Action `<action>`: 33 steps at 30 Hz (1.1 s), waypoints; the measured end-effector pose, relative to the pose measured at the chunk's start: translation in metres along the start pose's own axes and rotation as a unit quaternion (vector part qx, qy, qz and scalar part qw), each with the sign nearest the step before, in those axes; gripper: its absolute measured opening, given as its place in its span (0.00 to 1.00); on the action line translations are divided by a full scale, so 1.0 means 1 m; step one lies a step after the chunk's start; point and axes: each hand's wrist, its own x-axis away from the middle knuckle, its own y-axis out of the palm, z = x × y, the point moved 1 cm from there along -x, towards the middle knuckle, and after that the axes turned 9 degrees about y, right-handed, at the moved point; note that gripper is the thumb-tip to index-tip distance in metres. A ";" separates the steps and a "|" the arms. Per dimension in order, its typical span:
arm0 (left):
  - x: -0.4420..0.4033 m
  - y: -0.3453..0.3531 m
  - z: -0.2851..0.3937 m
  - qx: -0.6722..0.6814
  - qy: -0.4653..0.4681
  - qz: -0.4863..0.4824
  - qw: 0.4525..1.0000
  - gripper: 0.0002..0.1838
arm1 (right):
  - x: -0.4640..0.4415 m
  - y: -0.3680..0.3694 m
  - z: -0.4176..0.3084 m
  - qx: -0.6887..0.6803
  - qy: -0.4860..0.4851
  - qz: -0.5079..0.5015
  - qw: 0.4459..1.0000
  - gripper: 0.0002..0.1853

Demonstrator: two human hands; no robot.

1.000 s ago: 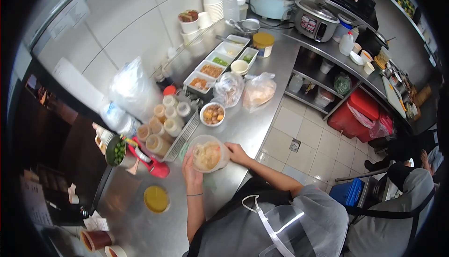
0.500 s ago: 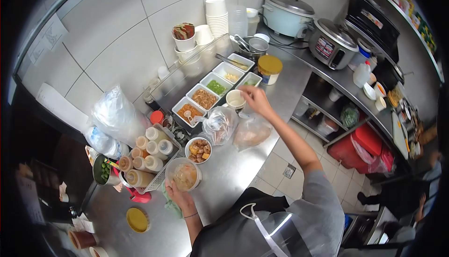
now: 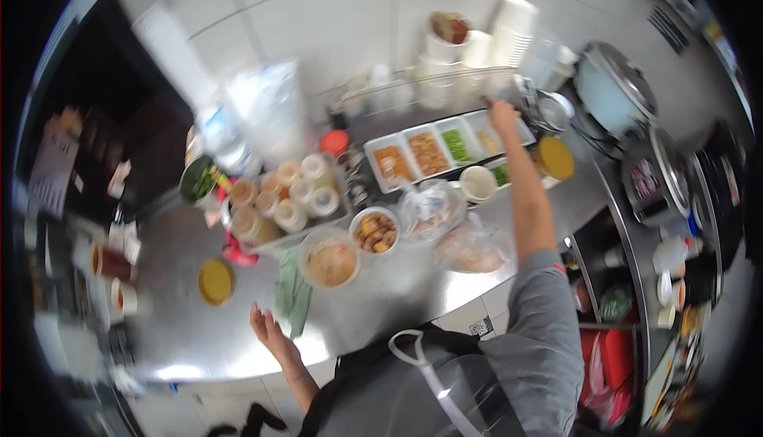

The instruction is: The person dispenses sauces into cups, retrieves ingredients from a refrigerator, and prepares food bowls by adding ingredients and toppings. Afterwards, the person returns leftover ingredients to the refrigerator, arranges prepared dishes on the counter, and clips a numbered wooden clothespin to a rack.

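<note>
Your round, translucent tub [image 3: 330, 259] stands upright and open on the counter [image 3: 171, 302], near the scene's middle, with pale, chunky food visible inside. It is apart from your open left hand [image 3: 274, 337].

Far and to the right of it, your row of white rectangular trays [image 3: 457, 146] lies open, running slantwise. From the left, you see orange contents, brown crumbly bits, chopped green pieces and a pale yellow filling. Your right hand [image 3: 502, 116] partly covers the right end at the far edge; its grip is blurred.
</note>
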 end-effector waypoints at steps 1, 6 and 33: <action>0.000 -0.008 -0.001 0.000 -0.010 0.020 1.000 0.23 | -0.002 -0.004 0.004 -0.022 -0.028 0.001 0.999 0.17; -0.009 -0.025 0.007 0.009 -0.012 0.067 0.998 0.22 | 0.044 -0.077 0.044 -0.321 -0.073 0.303 0.894 0.20; -0.030 -0.069 0.028 0.066 -0.014 -0.063 0.996 0.17 | 0.397 -0.152 -0.219 -0.532 -0.304 -0.067 0.788 0.10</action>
